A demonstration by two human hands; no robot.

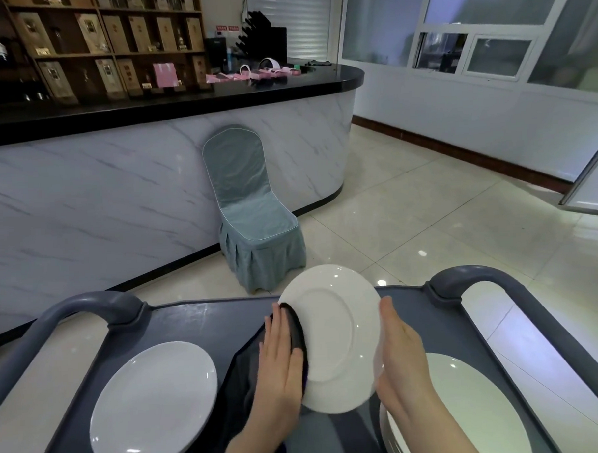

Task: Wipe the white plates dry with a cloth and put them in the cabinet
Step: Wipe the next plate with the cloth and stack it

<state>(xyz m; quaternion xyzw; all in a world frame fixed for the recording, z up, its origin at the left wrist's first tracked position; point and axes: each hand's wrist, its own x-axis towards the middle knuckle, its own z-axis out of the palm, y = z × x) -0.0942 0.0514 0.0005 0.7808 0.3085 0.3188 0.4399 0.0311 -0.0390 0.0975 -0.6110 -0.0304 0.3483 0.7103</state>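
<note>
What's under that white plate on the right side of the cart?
More white plates: stacked rims show beneath the top plate. How many cannot be counted; the top plate and the right hand with its forearm cover most of the stack.

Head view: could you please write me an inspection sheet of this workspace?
Surface: grey cart top.
Job's things: held plate upright over the cart; dark cloth against its left rim, trailing onto the cart; single plate lying left; plate stack right; no cabinet in view.
Clutter: nothing seen.
Hands: left hand presses the cloth to the plate, fingers straight; right hand flat against its right rim.
Cables: nothing seen.
Surroundings: covered chair against a marble-fronted counter; pink bags on it; shelves behind; tiled floor.
</note>
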